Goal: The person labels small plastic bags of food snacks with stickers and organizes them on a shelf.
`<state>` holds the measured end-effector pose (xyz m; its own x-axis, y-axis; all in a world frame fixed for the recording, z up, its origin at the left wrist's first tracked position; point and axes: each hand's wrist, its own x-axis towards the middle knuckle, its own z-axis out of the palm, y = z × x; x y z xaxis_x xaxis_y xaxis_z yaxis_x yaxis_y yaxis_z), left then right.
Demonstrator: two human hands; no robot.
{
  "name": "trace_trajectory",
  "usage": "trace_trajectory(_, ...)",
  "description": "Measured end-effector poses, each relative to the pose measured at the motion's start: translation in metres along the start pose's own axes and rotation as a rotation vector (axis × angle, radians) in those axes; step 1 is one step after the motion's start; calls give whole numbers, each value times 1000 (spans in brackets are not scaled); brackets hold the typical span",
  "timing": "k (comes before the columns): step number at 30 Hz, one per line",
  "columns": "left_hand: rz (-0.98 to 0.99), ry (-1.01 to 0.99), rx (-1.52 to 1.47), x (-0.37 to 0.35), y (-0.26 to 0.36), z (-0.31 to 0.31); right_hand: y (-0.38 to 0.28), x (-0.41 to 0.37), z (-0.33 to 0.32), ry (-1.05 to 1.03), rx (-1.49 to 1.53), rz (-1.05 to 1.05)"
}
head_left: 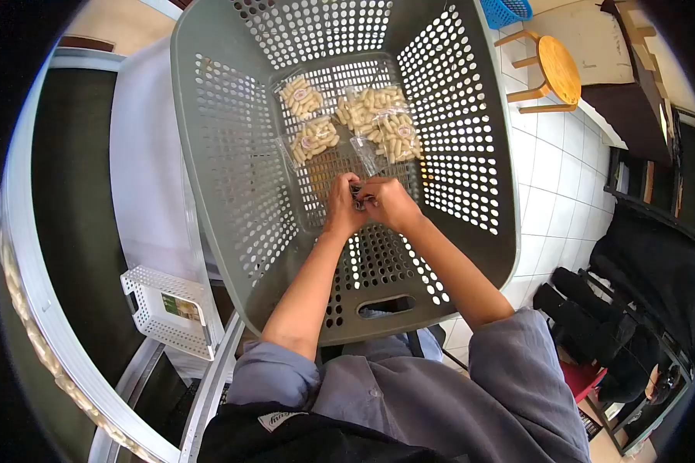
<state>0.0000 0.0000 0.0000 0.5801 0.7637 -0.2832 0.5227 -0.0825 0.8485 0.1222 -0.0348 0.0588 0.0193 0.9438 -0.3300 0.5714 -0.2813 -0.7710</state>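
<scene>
Both of my hands meet low inside a large grey-green plastic basket [239,224] with perforated walls. My left hand [341,207] is closed, its fingers pinched against my right hand [392,202], which is closed too. Between them shows a small dark, shiny bit that I cannot make out. Just beyond the fingers, a strip of clear plastic [365,154] sticks up. On the basket floor lie several clear packets of pale, finger-shaped pieces: an upper left packet [301,98], a lower left packet [314,140], and a right-hand group [396,137], overlapping one another.
A small white perforated basket [170,312] stands at the left by a metal frame. To the right are a round wooden stool [557,71] on white floor tiles [544,166], a blue basket [506,11] and dark items on a rack [594,324].
</scene>
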Motion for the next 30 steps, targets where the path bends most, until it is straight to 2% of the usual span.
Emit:
trace_trajectory(3,108,76,14,6,-7,0,5,8,6,71,-102,-60)
trace_trajectory(6,35,30,-40,-16,-4,6,6,-5,10,8,-107,-26)
trace_trajectory(8,31,24,-37,-6,-2,7,11,7,3,107,174,-12)
trace_trajectory(9,30,26,-35,-6,-4,6,19,11,5,107,175,-15)
trace_trajectory(11,59,89,-49,-7,-9,6,51,12,16,467,290,260)
trace_trajectory(12,56,91,-51,-7,-13,5,68,6,19,463,288,260)
trace_trajectory(14,13,88,-18,-13,-23,2,103,-9,27,259,-46,448)
trace_trajectory(15,5,87,-17,-16,-27,0,113,-14,32,251,-43,450)
trace_trajectory(17,-60,75,12,-20,-32,-6,130,-30,48,-81,-222,610)
trace_trajectory(18,-97,54,12,-22,-35,-9,146,-38,62,-81,-304,442)
trace_trajectory(19,-101,51,12,-26,-40,-11,144,-39,67,-84,-302,445)
trace_trajectory(22,-90,44,84,-28,-48,-13,142,-33,79,-239,-598,460)
trace_trajectory(25,-162,27,88,-29,-51,-13,147,-33,82,-227,-606,379)
trace_trajectory(30,-165,37,61,-28,-53,-10,148,-37,78,-292,-623,297)
